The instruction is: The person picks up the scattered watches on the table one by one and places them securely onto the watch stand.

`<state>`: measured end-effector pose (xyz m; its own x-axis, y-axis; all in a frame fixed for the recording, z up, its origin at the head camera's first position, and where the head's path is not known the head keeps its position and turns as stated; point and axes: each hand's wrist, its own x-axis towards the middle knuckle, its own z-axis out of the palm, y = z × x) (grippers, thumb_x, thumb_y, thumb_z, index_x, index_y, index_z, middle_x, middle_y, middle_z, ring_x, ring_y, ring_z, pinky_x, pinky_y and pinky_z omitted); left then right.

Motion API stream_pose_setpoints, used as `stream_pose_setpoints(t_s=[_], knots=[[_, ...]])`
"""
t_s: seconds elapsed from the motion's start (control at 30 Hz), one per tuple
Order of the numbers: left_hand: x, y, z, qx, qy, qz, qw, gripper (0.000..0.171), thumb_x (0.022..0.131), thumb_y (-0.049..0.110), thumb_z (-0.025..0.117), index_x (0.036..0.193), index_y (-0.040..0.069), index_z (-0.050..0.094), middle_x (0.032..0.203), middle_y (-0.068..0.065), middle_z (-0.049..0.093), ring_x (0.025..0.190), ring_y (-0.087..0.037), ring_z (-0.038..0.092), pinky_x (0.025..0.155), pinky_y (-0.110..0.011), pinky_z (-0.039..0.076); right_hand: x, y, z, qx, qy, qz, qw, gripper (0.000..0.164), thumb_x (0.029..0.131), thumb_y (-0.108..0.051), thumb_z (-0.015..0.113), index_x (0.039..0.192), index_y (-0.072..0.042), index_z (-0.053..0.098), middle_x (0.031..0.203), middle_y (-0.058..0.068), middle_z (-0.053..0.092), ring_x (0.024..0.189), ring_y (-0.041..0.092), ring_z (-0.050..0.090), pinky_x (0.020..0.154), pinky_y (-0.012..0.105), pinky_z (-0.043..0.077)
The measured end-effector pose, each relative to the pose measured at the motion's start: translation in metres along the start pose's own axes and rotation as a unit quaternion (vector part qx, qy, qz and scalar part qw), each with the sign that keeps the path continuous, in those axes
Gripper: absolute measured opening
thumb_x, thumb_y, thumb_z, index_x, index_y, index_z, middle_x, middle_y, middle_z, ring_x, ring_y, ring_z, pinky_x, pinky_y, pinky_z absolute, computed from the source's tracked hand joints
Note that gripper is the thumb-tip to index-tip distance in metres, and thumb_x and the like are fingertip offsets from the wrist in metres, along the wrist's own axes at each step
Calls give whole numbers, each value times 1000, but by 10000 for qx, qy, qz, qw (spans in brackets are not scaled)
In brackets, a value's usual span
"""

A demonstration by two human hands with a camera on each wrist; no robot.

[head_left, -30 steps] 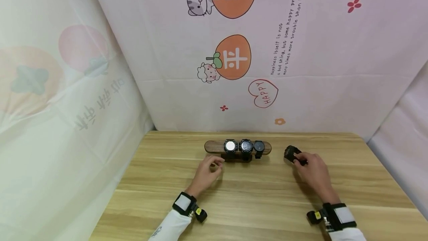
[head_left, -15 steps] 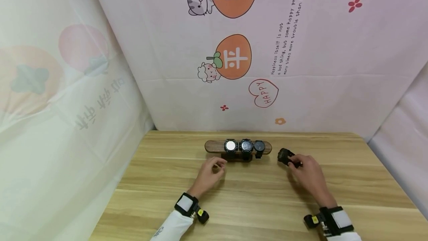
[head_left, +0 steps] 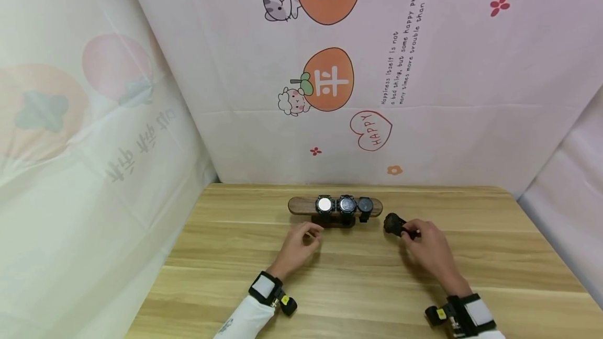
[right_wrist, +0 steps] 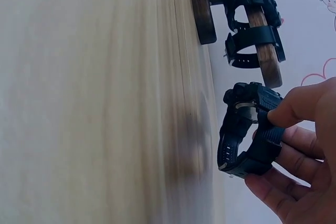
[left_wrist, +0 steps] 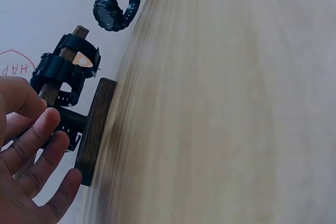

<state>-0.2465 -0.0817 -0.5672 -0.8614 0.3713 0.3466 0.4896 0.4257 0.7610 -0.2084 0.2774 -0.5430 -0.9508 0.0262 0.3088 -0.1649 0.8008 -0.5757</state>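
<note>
My right hand pinches a black wristwatch by its strap, just right of a wooden watch stand. In the right wrist view the watch is buckled into a loop, close to the end of the stand's bar. Three dark watches sit on the bar: one with a bright dial, one in the middle and a smaller one on the right. My left hand, fingers loosely bent and holding nothing, is in front of the stand's base.
Wood-grained tabletop lies under both forearms. A white printed cloth hangs behind the table's back edge, with more cloth along the left side. Each wrist wears a strapped camera, the left one and the right one.
My right hand has carried the watch leftward, closer to the stand's right end. My left hand has shifted slightly right along the front of the stand. The watches on the bar have not moved.
</note>
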Motion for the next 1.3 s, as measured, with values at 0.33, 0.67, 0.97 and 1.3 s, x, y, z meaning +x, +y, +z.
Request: stream_pose_setpoints(t_s=[0.33,0.67,0.97,1.3], knots=[[4,0,8,58,-170,25,9998,23,99,3,72,122,3,72,110,-9,75,101,-15,68,92,-27,59,-1,-10,4,77,-263,31,9996,19,96,-12,74,111,0,74,108,18,73,100,33,68,83,48,57],[7,8,12,104,-366,-81,9992,24,100,6,72,123,3,72,114,-9,75,105,-15,67,95,-27,58,-4,-20,9,287,-396,56,9988,18,96,-10,74,112,-2,74,111,17,72,102,32,69,85,49,58],[6,13,18,94,-558,77,9984,26,98,3,72,124,2,71,112,-6,75,104,-14,67,96,-27,58,-5,-26,15,442,-471,0,9979,15,95,-9,74,110,-3,74,108,15,72,99,29,68,84,46,58],[9,14,28,-73,-706,117,9974,34,99,8,75,132,4,67,119,-3,69,111,-11,65,100,-26,58,-6,-37,21,948,-699,124,9930,10,96,-7,74,106,-6,75,103,11,73,96,25,69,82,36,58]])
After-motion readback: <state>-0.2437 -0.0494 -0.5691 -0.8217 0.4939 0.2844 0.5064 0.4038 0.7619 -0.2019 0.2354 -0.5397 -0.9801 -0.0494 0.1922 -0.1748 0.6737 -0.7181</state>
